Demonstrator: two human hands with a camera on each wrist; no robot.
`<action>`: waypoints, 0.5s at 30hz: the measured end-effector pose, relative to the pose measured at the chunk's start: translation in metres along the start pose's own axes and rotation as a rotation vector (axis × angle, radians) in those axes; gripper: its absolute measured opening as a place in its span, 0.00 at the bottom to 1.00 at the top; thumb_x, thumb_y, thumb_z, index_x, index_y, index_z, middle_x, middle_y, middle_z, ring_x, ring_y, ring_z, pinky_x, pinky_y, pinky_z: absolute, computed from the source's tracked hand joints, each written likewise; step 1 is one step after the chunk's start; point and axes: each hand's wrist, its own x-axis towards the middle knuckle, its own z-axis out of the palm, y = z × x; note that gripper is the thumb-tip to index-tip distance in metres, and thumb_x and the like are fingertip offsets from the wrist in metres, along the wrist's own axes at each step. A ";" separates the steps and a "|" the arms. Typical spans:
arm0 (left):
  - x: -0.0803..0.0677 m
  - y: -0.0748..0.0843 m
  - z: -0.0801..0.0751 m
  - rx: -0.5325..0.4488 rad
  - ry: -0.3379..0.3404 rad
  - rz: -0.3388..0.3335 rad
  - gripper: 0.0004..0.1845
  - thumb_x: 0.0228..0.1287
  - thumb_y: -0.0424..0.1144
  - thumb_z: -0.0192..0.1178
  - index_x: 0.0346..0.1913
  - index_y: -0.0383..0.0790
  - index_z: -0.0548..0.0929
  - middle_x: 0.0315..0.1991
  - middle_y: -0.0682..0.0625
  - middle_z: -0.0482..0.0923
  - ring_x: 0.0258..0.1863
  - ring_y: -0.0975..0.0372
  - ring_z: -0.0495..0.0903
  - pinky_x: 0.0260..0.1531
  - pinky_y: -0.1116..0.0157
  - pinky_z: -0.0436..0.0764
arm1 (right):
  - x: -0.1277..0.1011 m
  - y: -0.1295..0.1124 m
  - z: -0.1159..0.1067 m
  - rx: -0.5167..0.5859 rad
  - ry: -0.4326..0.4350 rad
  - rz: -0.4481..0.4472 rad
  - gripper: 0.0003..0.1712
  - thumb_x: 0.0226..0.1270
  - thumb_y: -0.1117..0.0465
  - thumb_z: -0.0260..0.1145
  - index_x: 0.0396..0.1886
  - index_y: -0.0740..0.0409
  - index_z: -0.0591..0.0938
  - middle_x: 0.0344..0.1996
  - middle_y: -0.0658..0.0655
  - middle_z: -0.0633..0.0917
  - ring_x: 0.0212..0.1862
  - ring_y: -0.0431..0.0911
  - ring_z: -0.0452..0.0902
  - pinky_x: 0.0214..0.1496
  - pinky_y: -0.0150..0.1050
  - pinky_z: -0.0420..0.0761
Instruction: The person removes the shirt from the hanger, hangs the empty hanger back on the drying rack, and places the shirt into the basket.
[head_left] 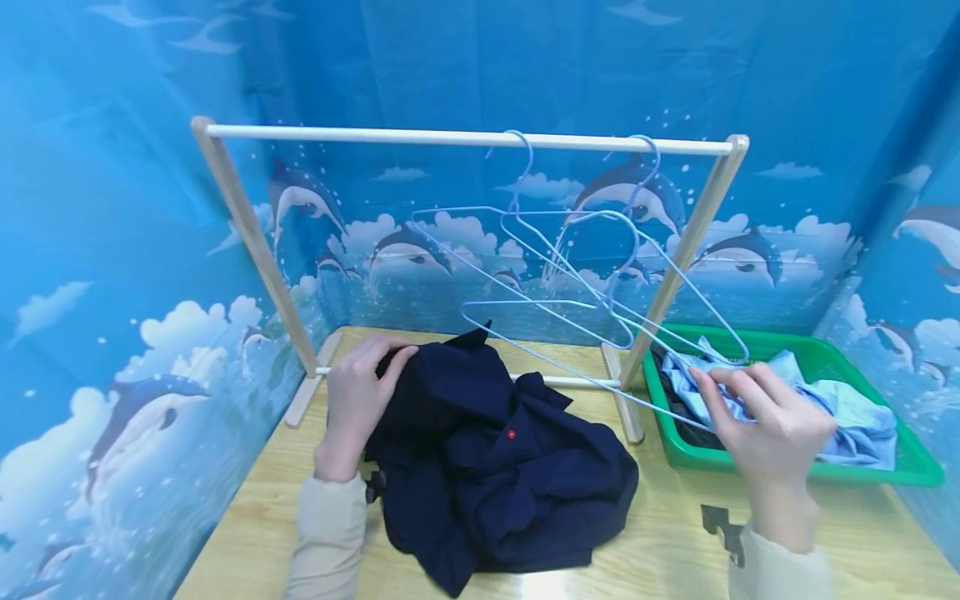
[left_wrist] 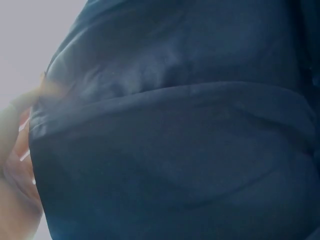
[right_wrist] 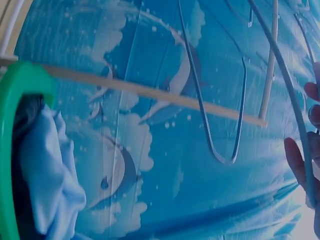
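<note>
A dark navy garment (head_left: 487,458) lies crumpled on the wooden table (head_left: 660,550). My left hand (head_left: 392,360) rests at its upper left and its fingers curl on the fabric's edge. In the left wrist view the navy garment (left_wrist: 175,140) fills the frame, with fingers (left_wrist: 20,150) blurred at the left. My right hand (head_left: 711,385) pinches the wire of a light blue hanger (head_left: 660,408) over the green basket (head_left: 915,471). The right wrist view shows the same hanger (right_wrist: 287,85) running past my fingertips (right_wrist: 297,160).
A wooden rack with a white rail (head_left: 375,133) stands at the table's back, with other wire hangers (head_left: 637,167) hooked on it. The basket holds a pale blue garment (head_left: 855,412) over dark cloth. Blue dolphin-print sheets close in the back and sides.
</note>
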 end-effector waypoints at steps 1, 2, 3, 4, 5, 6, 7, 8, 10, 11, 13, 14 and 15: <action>0.000 0.000 0.000 0.000 -0.003 0.001 0.06 0.66 0.41 0.69 0.40 0.42 0.89 0.36 0.48 0.87 0.34 0.55 0.87 0.37 0.56 0.85 | 0.000 -0.003 0.002 0.003 0.001 0.002 0.33 0.71 0.42 0.66 0.16 0.66 0.84 0.11 0.60 0.75 0.08 0.55 0.61 0.14 0.33 0.44; 0.000 0.001 0.000 0.002 -0.005 0.003 0.07 0.66 0.42 0.69 0.40 0.43 0.89 0.36 0.49 0.87 0.34 0.56 0.87 0.37 0.57 0.85 | -0.001 -0.005 0.005 0.006 0.000 0.002 0.33 0.71 0.43 0.66 0.16 0.66 0.84 0.11 0.59 0.75 0.08 0.55 0.61 0.14 0.33 0.44; 0.000 0.001 0.000 0.003 -0.007 0.006 0.07 0.66 0.42 0.69 0.40 0.43 0.89 0.36 0.49 0.87 0.35 0.56 0.87 0.38 0.57 0.85 | -0.002 -0.007 0.007 0.008 0.000 0.003 0.32 0.71 0.43 0.67 0.16 0.66 0.84 0.11 0.59 0.75 0.08 0.54 0.61 0.14 0.33 0.43; 0.000 0.002 0.000 0.000 -0.010 0.011 0.07 0.66 0.42 0.69 0.40 0.43 0.89 0.36 0.49 0.87 0.35 0.56 0.87 0.38 0.57 0.85 | -0.003 -0.009 0.010 0.013 -0.002 0.003 0.32 0.70 0.43 0.67 0.16 0.65 0.84 0.11 0.59 0.75 0.08 0.54 0.62 0.14 0.33 0.44; 0.000 0.003 0.000 -0.003 -0.012 0.016 0.07 0.66 0.42 0.69 0.41 0.42 0.89 0.36 0.49 0.87 0.35 0.56 0.87 0.38 0.58 0.85 | -0.004 -0.011 0.012 0.013 -0.003 0.003 0.31 0.70 0.44 0.67 0.17 0.65 0.84 0.12 0.59 0.76 0.08 0.54 0.62 0.14 0.33 0.44; 0.000 0.004 0.001 -0.003 -0.016 0.025 0.07 0.65 0.42 0.70 0.41 0.43 0.89 0.36 0.49 0.87 0.35 0.56 0.87 0.38 0.58 0.85 | -0.006 -0.012 0.015 0.014 -0.002 0.003 0.31 0.70 0.44 0.68 0.17 0.64 0.84 0.12 0.58 0.76 0.08 0.54 0.62 0.14 0.34 0.44; 0.000 0.005 0.001 -0.005 -0.021 0.033 0.07 0.65 0.42 0.70 0.41 0.43 0.89 0.36 0.49 0.87 0.35 0.57 0.86 0.39 0.58 0.85 | -0.007 -0.014 0.017 0.018 0.001 0.005 0.30 0.70 0.44 0.68 0.17 0.64 0.84 0.12 0.58 0.76 0.08 0.54 0.62 0.14 0.34 0.44; 0.000 0.006 0.002 -0.008 -0.025 0.043 0.08 0.65 0.43 0.70 0.41 0.42 0.89 0.36 0.49 0.87 0.35 0.57 0.86 0.39 0.58 0.85 | -0.009 -0.015 0.020 0.017 0.004 0.007 0.29 0.69 0.45 0.68 0.17 0.64 0.84 0.12 0.57 0.76 0.08 0.53 0.61 0.14 0.34 0.44; 0.001 0.009 0.004 -0.010 -0.033 0.063 0.08 0.64 0.43 0.71 0.41 0.42 0.89 0.36 0.49 0.88 0.35 0.57 0.87 0.39 0.58 0.85 | -0.011 -0.018 0.025 0.022 0.008 0.012 0.28 0.69 0.45 0.69 0.17 0.63 0.84 0.12 0.57 0.76 0.08 0.52 0.61 0.14 0.34 0.43; 0.001 0.010 0.005 -0.012 -0.037 0.069 0.09 0.64 0.43 0.71 0.41 0.42 0.89 0.36 0.49 0.88 0.36 0.57 0.87 0.39 0.58 0.85 | -0.012 -0.020 0.028 0.026 0.012 0.015 0.28 0.69 0.45 0.69 0.17 0.63 0.84 0.12 0.57 0.76 0.08 0.51 0.61 0.14 0.34 0.44; 0.001 0.012 0.007 -0.015 -0.043 0.082 0.09 0.64 0.43 0.72 0.41 0.42 0.89 0.36 0.49 0.88 0.36 0.57 0.87 0.38 0.58 0.85 | -0.013 -0.024 0.034 0.038 0.017 0.026 0.28 0.69 0.46 0.69 0.17 0.63 0.85 0.13 0.57 0.77 0.08 0.51 0.63 0.13 0.34 0.45; 0.001 0.014 0.008 -0.016 -0.046 0.091 0.08 0.63 0.42 0.72 0.40 0.42 0.89 0.35 0.49 0.88 0.35 0.57 0.87 0.38 0.58 0.85 | -0.013 -0.026 0.037 0.040 0.017 0.030 0.28 0.69 0.46 0.68 0.18 0.63 0.85 0.13 0.56 0.77 0.09 0.51 0.64 0.13 0.34 0.46; 0.001 0.015 0.009 -0.017 -0.048 0.097 0.08 0.63 0.42 0.72 0.40 0.42 0.89 0.35 0.49 0.87 0.35 0.57 0.86 0.37 0.58 0.85 | -0.013 -0.028 0.040 0.044 0.014 0.033 0.28 0.70 0.45 0.68 0.18 0.62 0.85 0.13 0.56 0.78 0.09 0.51 0.65 0.13 0.34 0.47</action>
